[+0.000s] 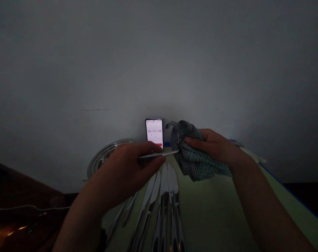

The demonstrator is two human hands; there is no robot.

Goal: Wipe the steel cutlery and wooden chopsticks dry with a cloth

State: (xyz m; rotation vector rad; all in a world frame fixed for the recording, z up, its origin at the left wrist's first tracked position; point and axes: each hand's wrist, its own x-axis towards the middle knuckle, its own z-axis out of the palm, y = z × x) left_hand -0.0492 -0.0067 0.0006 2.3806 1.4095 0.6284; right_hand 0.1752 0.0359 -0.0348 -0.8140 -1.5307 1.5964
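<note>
My left hand (127, 175) pinches a silver table knife (159, 154) between thumb and fingers. It looks flat and thin, nearly edge-on, and its far end meets the cloth. Closed around a bunched green cloth (201, 159) with a black-and-white checked border is my right hand (214, 145), thumb on top. Several shiny table knives (163, 203) lie side by side on the green tabletop (211, 213) below my hands, handles toward me. More slim cutlery (129, 210) lies to their left, partly hidden by my left forearm.
A phone (154, 131) showing a running timer stands against the grey wall (159, 63). Round metal dishes (96, 161) with concentric rims sit behind my left hand. Pale utensils (253, 154) lie beyond my right wrist. A white cable (30, 207) crosses dark furniture at left.
</note>
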